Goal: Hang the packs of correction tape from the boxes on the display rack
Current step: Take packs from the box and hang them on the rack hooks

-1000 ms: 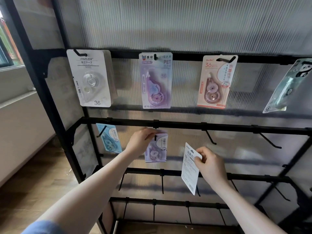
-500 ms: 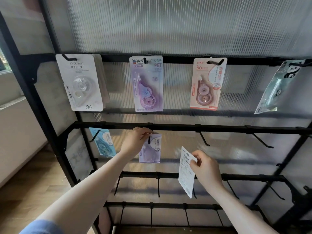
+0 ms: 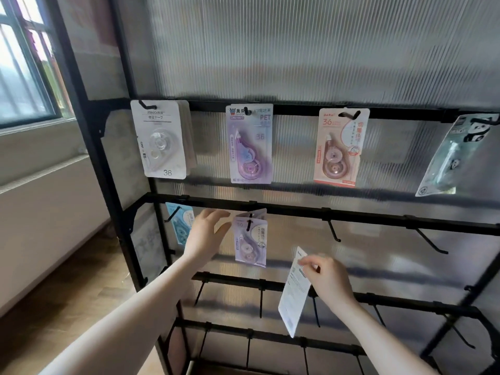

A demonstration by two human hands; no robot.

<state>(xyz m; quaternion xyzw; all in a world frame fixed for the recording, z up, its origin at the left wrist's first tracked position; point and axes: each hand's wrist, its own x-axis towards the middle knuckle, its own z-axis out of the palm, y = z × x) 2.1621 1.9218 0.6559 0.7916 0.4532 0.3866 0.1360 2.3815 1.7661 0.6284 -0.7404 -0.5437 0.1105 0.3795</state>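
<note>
Black display rack (image 3: pixel 297 212), four packs on top rail hooks, two on second rail

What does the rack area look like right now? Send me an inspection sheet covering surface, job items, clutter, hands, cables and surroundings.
Surface: black metal display rack with hook rails, ribbed translucent panel behind; the hooks right of the lilac pack on the second rail are bare.
Job's things: top rail holds white card packs, a purple pack, a pink pack and a tilted panda-print pack. Second rail holds a blue pack and a lilac pack. White-backed pack is off the rack, in hand.
Clutter: nothing seen.
Grippers: left hand open, beside the lilac pack, not gripping; right hand pinches the white-backed pack's top.
Cables: nothing seen.
Surroundings: window at left, wooden floor.
</note>
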